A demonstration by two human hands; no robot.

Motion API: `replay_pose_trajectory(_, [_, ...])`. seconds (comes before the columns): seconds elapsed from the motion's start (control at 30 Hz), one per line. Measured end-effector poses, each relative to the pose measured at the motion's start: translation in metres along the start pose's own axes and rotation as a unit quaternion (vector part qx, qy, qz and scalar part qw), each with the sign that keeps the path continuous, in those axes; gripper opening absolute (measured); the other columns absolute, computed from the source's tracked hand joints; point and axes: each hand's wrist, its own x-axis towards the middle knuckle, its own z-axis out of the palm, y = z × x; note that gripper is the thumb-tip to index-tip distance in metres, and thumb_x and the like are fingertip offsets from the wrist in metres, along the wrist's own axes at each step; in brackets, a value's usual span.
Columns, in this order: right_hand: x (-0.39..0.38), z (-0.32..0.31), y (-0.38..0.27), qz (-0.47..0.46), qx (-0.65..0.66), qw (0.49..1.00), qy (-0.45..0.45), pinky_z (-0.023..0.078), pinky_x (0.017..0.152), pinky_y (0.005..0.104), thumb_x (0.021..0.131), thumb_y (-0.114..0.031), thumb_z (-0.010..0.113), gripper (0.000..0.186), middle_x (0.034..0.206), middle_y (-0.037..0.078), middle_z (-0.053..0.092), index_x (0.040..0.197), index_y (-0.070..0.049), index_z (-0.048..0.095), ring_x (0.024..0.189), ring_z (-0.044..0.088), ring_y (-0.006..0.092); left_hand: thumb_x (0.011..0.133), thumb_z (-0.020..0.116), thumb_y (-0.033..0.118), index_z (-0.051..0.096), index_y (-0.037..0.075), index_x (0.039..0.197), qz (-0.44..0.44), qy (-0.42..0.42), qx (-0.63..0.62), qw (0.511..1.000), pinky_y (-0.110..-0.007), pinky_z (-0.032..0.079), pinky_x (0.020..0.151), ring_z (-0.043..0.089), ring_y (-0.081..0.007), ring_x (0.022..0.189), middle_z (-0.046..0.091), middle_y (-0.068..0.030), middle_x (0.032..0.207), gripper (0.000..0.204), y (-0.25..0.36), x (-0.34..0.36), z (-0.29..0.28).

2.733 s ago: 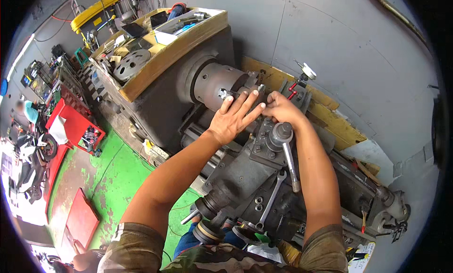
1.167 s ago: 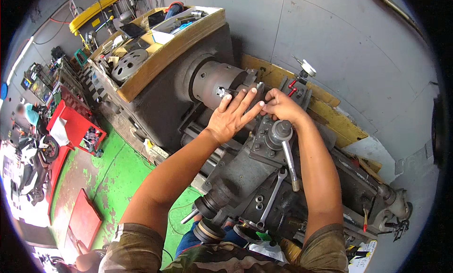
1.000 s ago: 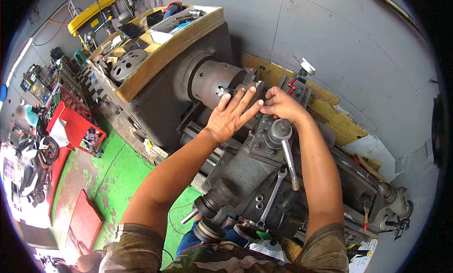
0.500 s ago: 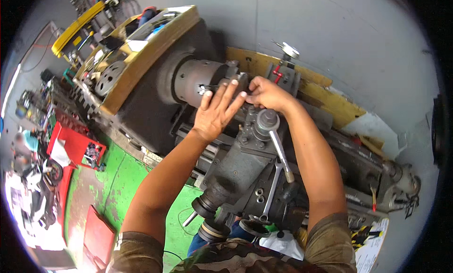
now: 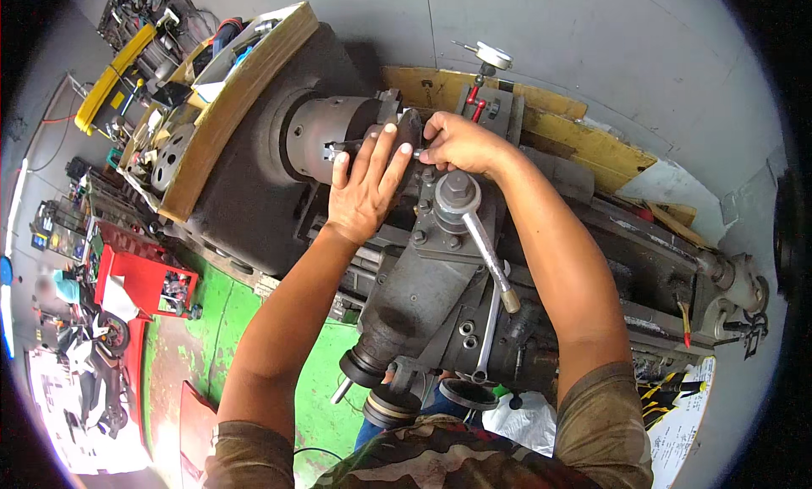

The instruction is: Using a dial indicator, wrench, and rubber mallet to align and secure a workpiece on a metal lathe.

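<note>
The left hand [image 5: 365, 187] lay flat and open against the lathe chuck [image 5: 334, 136], seemingly steadying it, while the right hand [image 5: 461, 142] closed its grip on the small workpiece [image 5: 409, 132] at the chuck's face.

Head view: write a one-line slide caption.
Both hands, left hand and right hand, at the lathe chuck above the tool post.

Even, soft daylight fills the scene, brightest on the pale grey wall [image 5: 592, 41] at the top. The dark lathe [image 5: 423, 277] keeps its detail, with only gentle shadows under the forearms. No strong glare shows. The centre is sharp; toward the rim straight edges bend and soften, the far left looks washed out, and black vignetting rings the round picture.
</note>
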Motion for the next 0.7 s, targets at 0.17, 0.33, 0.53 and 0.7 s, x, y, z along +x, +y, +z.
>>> replay_pose_trajectory(0.17, [0.0011, 0.0008, -0.0037, -0.001, -0.013, 1.000, -0.005, 0.050, 0.063, 0.0304, 0.091, -0.010, 0.084, 0.042, 0.091, 0.005, 0.068, 0.122, 0.000, 0.057, 0.075, 0.065, 0.0138, 0.075, 0.090, 0.034, 0.026, 0.018, 0.166, -0.008, -0.028, -0.003, 1.000, -0.064, 0.031, 0.114, 0.042, -0.0319, 0.153, 0.031, -0.0126, 0.176, 0.113, -0.0006, -0.0019, -0.0031])
replay_pose_trajectory(0.33, [-0.0005, -0.0017, -0.0044, -0.010, -0.014, 1.000, 0.000, 0.051, 0.064, 0.0296, 0.091, -0.011, 0.084, 0.042, 0.090, 0.005, 0.068, 0.121, 0.000, 0.057, 0.074, 0.065, 0.0133, 0.092, 0.068, 0.027, 0.032, 0.024, 0.167, -0.023, -0.024, -0.028, 0.999, -0.056, 0.031, 0.118, 0.044, -0.0258, 0.151, 0.033, -0.0065, 0.175, 0.083, 0.0013, 0.0019, -0.0062])
replay_pose_trajectory(0.53, [-0.0012, 0.0006, -0.0024, -0.006, -0.011, 1.000, 0.008, 0.051, 0.063, 0.0287, 0.089, -0.006, 0.084, 0.042, 0.091, 0.005, 0.069, 0.120, 0.000, 0.057, 0.075, 0.064, 0.0124, 0.092, 0.069, 0.028, 0.034, 0.024, 0.166, -0.029, -0.021, -0.023, 0.999, -0.055, 0.030, 0.118, 0.046, -0.0244, 0.150, 0.035, -0.0057, 0.175, 0.082, 0.0049, 0.0012, -0.0065])
replay_pose_trajectory(0.7, [-0.0021, 0.0021, -0.0055, -0.010, -0.007, 1.000, 0.009, 0.051, 0.063, 0.0287, 0.088, -0.005, 0.085, 0.041, 0.091, 0.006, 0.069, 0.117, -0.001, 0.057, 0.076, 0.065, 0.0123, 0.078, 0.088, 0.031, 0.028, 0.020, 0.166, -0.021, -0.034, -0.033, 0.999, -0.069, 0.031, 0.117, 0.035, -0.0303, 0.158, 0.025, -0.0084, 0.178, 0.107, 0.0022, -0.0005, -0.0041])
